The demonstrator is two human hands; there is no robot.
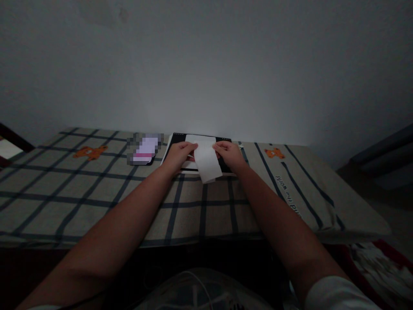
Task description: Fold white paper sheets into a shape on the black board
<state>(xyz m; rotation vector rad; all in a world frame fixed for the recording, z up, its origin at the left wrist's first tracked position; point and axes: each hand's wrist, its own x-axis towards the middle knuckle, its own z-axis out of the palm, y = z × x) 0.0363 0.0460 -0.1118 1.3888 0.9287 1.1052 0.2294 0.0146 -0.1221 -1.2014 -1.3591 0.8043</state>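
Observation:
A white strip of paper (207,161) is stretched between my two hands, its lower end hanging toward me. My left hand (180,153) pinches its left edge between thumb and fingers. On the opposite edge, my right hand (230,153) grips it the same way. Beneath them lies a flat black-and-white book or folder (178,138) with small pale marks along its top edge. The paper and my hands cover most of its middle, so what is printed there cannot be made out.
A checked tablecloth (200,215) with orange bear figures covers the table. Left of the book lies a phone (146,148) with a lit, partly blurred screen. A pale wall (206,73) rises directly behind the table. Crumpled fabric (383,271) shows below the table's right side.

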